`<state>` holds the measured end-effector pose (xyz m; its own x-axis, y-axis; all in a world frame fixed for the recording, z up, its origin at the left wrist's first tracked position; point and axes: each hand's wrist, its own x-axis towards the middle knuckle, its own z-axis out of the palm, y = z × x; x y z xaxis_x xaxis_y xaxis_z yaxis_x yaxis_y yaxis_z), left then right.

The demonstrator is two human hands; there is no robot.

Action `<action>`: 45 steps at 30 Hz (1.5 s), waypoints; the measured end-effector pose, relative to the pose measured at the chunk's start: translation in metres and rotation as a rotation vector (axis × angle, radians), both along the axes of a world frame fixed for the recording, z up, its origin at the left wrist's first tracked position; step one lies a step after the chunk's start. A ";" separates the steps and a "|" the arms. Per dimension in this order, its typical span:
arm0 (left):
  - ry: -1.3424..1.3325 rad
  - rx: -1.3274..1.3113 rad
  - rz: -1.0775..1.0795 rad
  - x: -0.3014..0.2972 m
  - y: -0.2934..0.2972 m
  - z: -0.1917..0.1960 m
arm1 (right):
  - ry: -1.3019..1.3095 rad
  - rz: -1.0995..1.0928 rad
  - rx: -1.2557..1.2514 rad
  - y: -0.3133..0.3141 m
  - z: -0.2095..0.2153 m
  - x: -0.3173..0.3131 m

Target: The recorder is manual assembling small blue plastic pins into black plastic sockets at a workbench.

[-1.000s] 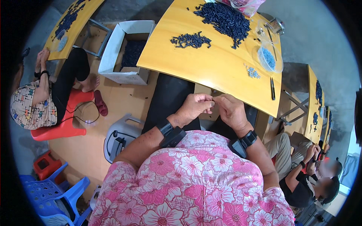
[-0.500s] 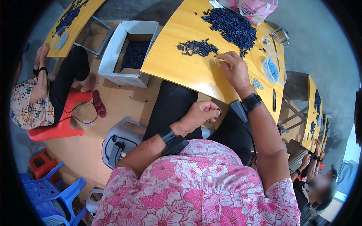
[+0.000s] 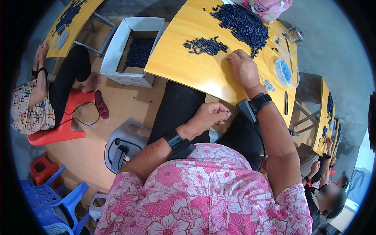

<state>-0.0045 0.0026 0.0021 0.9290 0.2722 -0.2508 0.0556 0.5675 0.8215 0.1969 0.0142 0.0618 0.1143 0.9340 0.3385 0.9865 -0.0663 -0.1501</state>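
My left hand (image 3: 206,118) is over my lap, just off the table's near edge. Its thumb and forefinger pinch a small black piece (image 3: 228,112), mostly covered by the fingertips. Over the yellow table (image 3: 184,74), my right hand (image 3: 243,70) has its fingers curled and pressed together; whatever they hold is hidden. Just left of those fingertips lies a small pile of short black cylindrical pieces (image 3: 206,46). Beyond it spreads a larger heap of the same pieces (image 3: 241,27). Tiny light-blue pieces (image 3: 268,85) lie loose to the right of my right wrist.
A clear tub of blue pieces (image 3: 285,73) and a black slim tool (image 3: 286,103) are at the table's right. A pink bag (image 3: 270,8) stands behind the heap. Left of the table sits a white carton (image 3: 113,58) of black pieces. Other people sit at tables on both sides.
The dark bit seen at my right fingertips earlier is no longer visible, and those fingers are more curled, slightly farther right. My left hand keeps its pinch, almost unmoved.
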 end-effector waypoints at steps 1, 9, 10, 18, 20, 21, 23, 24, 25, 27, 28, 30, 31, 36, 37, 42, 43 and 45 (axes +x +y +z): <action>0.029 0.017 0.000 0.000 0.000 0.002 | 0.003 -0.007 -0.002 -0.004 0.001 -0.002; -0.004 0.081 -0.010 0.000 -0.003 -0.007 | -0.012 0.102 -0.054 -0.046 0.010 -0.016; 0.004 0.080 -0.022 0.000 -0.003 -0.007 | -0.004 0.091 -0.055 -0.051 0.008 -0.017; -0.021 0.142 -0.020 0.001 -0.001 -0.007 | 0.311 -0.085 0.040 -0.090 -0.006 -0.027; -0.002 0.161 -0.038 0.001 -0.001 -0.007 | 0.323 -0.092 0.045 -0.097 -0.008 -0.027; -0.007 0.169 -0.041 0.001 -0.001 -0.008 | 0.329 -0.091 0.048 -0.100 -0.008 -0.027; -0.009 0.180 -0.047 0.001 -0.002 -0.007 | 0.437 -0.084 0.091 -0.106 -0.007 -0.028; -0.006 0.171 -0.035 0.000 -0.002 -0.007 | 0.544 -0.066 0.130 -0.108 -0.008 -0.030; -0.003 0.162 -0.022 0.000 -0.003 -0.007 | 0.549 -0.065 0.131 -0.111 -0.009 -0.031; -0.016 0.175 -0.015 -0.001 -0.003 -0.007 | 0.886 -0.062 0.131 -0.120 -0.008 -0.037; -0.034 0.187 -0.009 -0.001 -0.003 -0.006 | 0.891 -0.061 0.127 -0.124 -0.007 -0.042; -0.030 0.198 -0.009 -0.001 -0.002 -0.003 | 1.388 -0.189 0.059 -0.130 -0.001 -0.051; -0.031 0.211 -0.011 -0.001 -0.002 -0.002 | 1.390 -0.191 0.056 -0.133 -0.001 -0.054; -0.024 0.268 -0.030 -0.002 -0.002 -0.003 | 1.650 -0.278 0.035 -0.139 -0.008 -0.062; -0.023 0.278 -0.037 -0.002 -0.002 -0.002 | 1.651 -0.279 0.033 -0.140 -0.010 -0.064; -0.041 0.249 -0.042 -0.003 -0.001 -0.001 | 1.610 -0.313 -0.029 -0.142 -0.012 -0.070; -0.051 0.232 -0.043 -0.003 -0.002 -0.001 | 1.610 -0.313 -0.033 -0.142 -0.012 -0.070; -0.055 0.227 -0.036 -0.002 -0.003 -0.001 | 1.627 -0.293 -0.022 -0.143 -0.014 -0.070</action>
